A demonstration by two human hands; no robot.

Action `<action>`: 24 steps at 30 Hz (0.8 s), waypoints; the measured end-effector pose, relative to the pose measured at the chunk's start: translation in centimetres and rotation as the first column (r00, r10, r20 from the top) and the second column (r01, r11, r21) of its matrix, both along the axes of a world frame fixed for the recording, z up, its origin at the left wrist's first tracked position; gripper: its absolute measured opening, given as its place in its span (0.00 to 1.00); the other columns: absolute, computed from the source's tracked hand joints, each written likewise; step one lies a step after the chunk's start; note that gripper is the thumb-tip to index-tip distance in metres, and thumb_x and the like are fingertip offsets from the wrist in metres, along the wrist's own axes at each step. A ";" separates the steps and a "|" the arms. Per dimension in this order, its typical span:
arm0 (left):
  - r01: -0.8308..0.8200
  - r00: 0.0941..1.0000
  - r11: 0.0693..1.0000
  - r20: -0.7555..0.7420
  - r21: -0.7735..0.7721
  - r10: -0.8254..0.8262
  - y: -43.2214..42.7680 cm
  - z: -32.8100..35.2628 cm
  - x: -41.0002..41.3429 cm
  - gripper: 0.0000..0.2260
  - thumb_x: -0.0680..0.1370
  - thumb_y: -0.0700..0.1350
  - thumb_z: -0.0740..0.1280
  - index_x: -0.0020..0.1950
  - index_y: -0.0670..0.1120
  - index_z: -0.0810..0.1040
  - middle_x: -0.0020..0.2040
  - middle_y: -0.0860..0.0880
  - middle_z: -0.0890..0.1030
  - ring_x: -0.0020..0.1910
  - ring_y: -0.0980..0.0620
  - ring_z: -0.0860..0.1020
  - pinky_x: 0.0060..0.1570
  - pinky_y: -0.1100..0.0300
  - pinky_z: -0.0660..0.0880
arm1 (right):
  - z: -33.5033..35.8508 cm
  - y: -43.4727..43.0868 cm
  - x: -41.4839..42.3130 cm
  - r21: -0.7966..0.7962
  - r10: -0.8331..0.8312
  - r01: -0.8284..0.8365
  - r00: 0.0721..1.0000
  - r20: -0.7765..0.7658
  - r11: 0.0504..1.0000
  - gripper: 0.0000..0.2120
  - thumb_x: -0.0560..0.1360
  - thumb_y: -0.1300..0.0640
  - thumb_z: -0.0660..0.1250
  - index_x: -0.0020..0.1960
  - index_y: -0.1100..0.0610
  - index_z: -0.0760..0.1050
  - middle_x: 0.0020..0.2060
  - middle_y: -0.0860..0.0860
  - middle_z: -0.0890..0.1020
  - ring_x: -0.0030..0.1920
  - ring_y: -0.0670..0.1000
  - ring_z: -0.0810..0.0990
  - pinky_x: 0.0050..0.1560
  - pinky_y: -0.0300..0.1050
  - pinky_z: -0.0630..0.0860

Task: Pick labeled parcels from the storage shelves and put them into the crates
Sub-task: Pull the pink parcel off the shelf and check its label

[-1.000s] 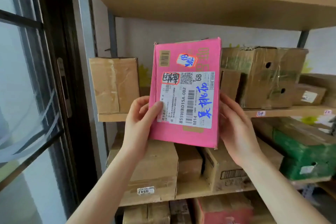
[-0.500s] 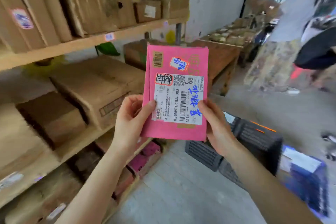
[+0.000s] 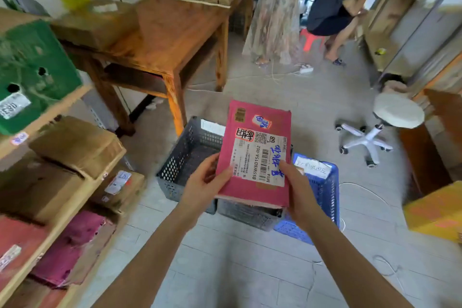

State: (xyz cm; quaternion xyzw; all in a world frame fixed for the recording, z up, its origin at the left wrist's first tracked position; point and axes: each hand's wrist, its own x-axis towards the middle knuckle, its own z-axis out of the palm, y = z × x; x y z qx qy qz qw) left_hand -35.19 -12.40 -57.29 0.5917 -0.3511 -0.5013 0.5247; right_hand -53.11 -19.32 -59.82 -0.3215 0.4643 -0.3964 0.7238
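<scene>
Left hand (image 3: 202,182) and right hand (image 3: 297,190) still grip the side edges of the pink labeled parcel (image 3: 252,157), thumbs on its front. The view has swung away from the shelves (image 3: 53,232). The parcel now sits above the grey crate (image 3: 180,157) and blue crate (image 3: 327,192) on the floor.

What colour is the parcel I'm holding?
The parcel is pink, clearest in the head view.

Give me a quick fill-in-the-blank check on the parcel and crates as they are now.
1. The left hand and the right hand hold a flat ____ cardboard parcel with a white shipping label.
2. The perforated plastic crate beside the right hand is ____.
3. Behind the dark grey plastic crate stands a brown wooden ____.
Missing: pink; blue; table.
</scene>
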 end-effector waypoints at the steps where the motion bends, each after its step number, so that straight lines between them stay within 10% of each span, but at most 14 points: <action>1: 0.021 1.000 0.999 0.007 0.034 -0.022 -1.8 -1.2 -0.5 0.17 0.75 0.47 0.68 0.64 0.51 0.74 0.53 0.51 0.82 0.51 0.54 0.80 0.45 0.66 0.78 | -1.0 -1.6 -0.6 0.034 -0.009 0.010 1.000 -0.029 0.999 0.15 0.74 0.54 0.65 0.59 0.58 0.75 0.50 0.56 0.84 0.46 0.53 0.84 0.44 0.47 0.82; 9: 0.058 0.998 0.936 0.002 0.346 -0.063 -16.4 -14.5 -2.4 0.13 0.77 0.47 0.64 0.58 0.42 0.71 0.49 0.50 0.79 0.43 0.60 0.77 0.32 0.74 0.74 | -13.5 -14.9 -2.1 0.246 0.124 -0.035 0.926 -0.356 0.969 0.11 0.78 0.47 0.59 0.50 0.53 0.76 0.43 0.48 0.83 0.37 0.44 0.82 0.29 0.35 0.76; 20: 0.223 0.935 0.687 0.047 0.691 -0.351 -35.6 -41.0 -2.3 0.19 0.80 0.56 0.54 0.70 0.53 0.66 0.65 0.51 0.74 0.63 0.47 0.73 0.63 0.52 0.69 | -39.2 -32.3 -1.8 0.473 0.252 -0.017 0.862 -0.440 0.881 0.14 0.74 0.57 0.68 0.56 0.64 0.74 0.54 0.57 0.81 0.50 0.56 0.81 0.55 0.54 0.78; 24: 0.207 0.948 0.587 -0.012 0.783 -0.318 -40.6 -52.9 -3.6 0.16 0.81 0.54 0.53 0.67 0.52 0.65 0.59 0.45 0.76 0.54 0.43 0.77 0.52 0.53 0.75 | -51.2 -37.8 -2.1 0.475 0.306 -0.049 0.821 -0.482 0.879 0.12 0.76 0.60 0.65 0.57 0.64 0.75 0.53 0.57 0.81 0.50 0.55 0.80 0.53 0.51 0.78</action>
